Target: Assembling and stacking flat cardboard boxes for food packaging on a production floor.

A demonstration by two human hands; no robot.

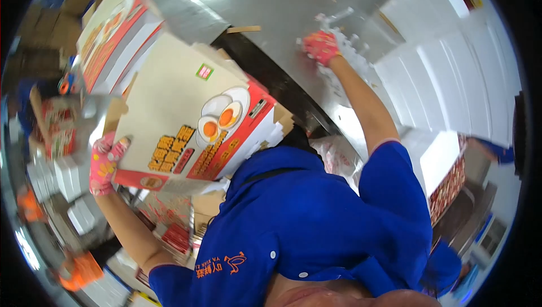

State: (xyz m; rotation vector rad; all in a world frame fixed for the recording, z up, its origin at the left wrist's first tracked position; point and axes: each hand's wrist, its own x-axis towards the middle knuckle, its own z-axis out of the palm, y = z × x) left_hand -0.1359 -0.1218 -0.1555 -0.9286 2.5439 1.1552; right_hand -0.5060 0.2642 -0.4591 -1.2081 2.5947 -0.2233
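My left hand (pixel 104 163), in a pink patterned glove, grips the left edge of a flattened egg carton box (pixel 164 103). The box is cream and red, printed with a plate of halved eggs. It is tilted against my left side, with more flat cardboard layers showing under its right edge. My right hand (pixel 322 47), in a pink glove, reaches far forward onto the metal table (pixel 271 2). Its fingers are blurred, so their hold does not show. White scraps (pixel 344 41) lie beside and under that hand.
Another stack of printed cartons (pixel 116 36) stands at the far left. White foam boxes (pixel 446 70) are piled along the right. A cardboard strip (pixel 244 29) lies at the table's dark edge. People in orange (pixel 82 270) are at the lower left.
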